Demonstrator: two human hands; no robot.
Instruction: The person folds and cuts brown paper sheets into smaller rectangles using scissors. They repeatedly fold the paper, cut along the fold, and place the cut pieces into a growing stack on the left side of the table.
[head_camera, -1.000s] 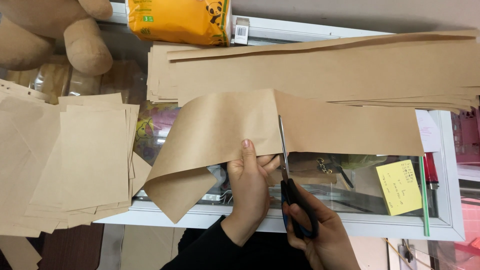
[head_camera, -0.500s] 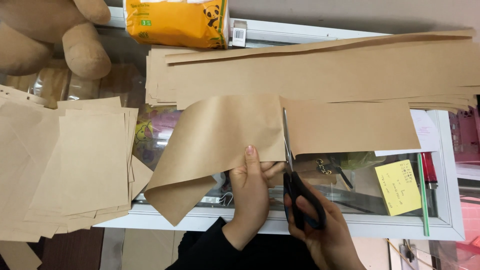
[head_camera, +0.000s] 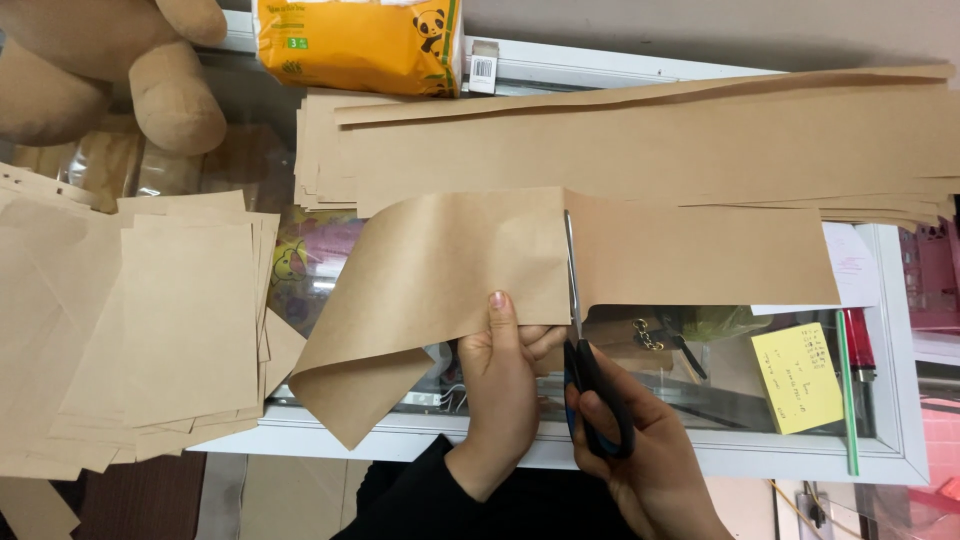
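My right hand (head_camera: 640, 450) grips scissors (head_camera: 585, 370) with black and blue handles. Their blades run up through a strip of brown kraft paper (head_camera: 700, 255), with the tips close to its far edge. My left hand (head_camera: 500, 385) pinches the part of the strip to the left of the cut (head_camera: 440, 270), thumb on top. That left part curls down and hangs over the counter's near edge.
A long stack of brown paper strips (head_camera: 640, 140) lies behind the cut. A pile of cut brown sheets (head_camera: 130, 320) sits at the left. A plush toy (head_camera: 120, 70), an orange tissue pack (head_camera: 360, 45), a yellow sticky note (head_camera: 797, 377) and a green pen (head_camera: 848, 390) rest on the glass counter (head_camera: 890, 460).
The scissors have cut further up the strip, from partway to near its far edge. My left hand has shifted slightly with the left part of the paper.
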